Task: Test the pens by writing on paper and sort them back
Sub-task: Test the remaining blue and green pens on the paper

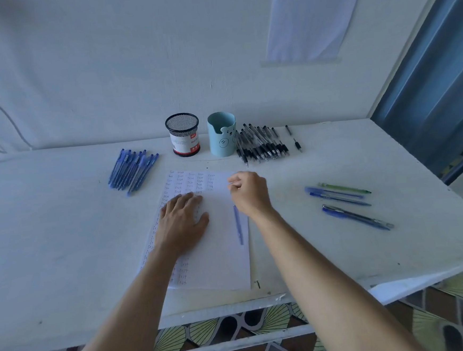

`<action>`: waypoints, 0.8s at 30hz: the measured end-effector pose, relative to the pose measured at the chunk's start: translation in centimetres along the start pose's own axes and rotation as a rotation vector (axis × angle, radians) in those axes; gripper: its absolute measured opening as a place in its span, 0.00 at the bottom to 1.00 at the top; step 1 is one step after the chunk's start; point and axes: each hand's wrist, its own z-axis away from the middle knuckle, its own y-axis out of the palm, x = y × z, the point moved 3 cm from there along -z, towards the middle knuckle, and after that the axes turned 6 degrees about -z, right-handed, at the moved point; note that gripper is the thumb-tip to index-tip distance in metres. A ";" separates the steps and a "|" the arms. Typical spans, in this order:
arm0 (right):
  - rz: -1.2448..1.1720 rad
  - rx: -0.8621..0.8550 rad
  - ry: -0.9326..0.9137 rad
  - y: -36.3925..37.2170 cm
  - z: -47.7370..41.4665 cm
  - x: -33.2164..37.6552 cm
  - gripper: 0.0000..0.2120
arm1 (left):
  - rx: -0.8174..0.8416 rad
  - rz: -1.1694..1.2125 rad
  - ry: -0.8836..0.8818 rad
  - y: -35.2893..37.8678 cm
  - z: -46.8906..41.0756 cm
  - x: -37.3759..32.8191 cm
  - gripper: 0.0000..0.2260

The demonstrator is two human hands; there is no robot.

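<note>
A white paper sheet [220,259] with rows of handwritten "test" words lies in the middle of the table. My left hand [182,219] rests flat on it, fingers straight. My right hand [249,193] hovers over the sheet's right edge with curled fingers around the upper end of a blue pen [238,226]. The pen's barrel sticks out below the hand towards me, and its tip is hidden by the fingers. A black mesh cup [183,134] and a light blue bear cup [221,134] stand at the back.
Several blue pens [133,169] lie in a bunch at the back left. Several black pens [262,142] lie right of the blue cup. Loose blue pens [337,194], a green pen [345,188] and further pens [357,217] lie at the right. The table edge [235,308] is near me.
</note>
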 end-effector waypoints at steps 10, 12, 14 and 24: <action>-0.048 -0.010 0.007 3.2 0.6 -1.1 0.11 | -0.049 0.219 -0.038 -0.4 -0.1 0.9 0.23; 0.017 -0.045 -0.041 2.4 0.5 -1.6 0.11 | -0.032 0.210 -0.013 -0.6 0.0 0.9 0.25; 0.167 -0.079 -0.119 1.5 0.1 -2.4 0.14 | -0.015 0.160 0.019 -0.6 -0.1 0.7 0.22; 0.592 0.278 -0.199 0.7 -1.0 -6.0 0.26 | 0.032 0.316 -0.138 -2.0 -1.1 0.6 0.02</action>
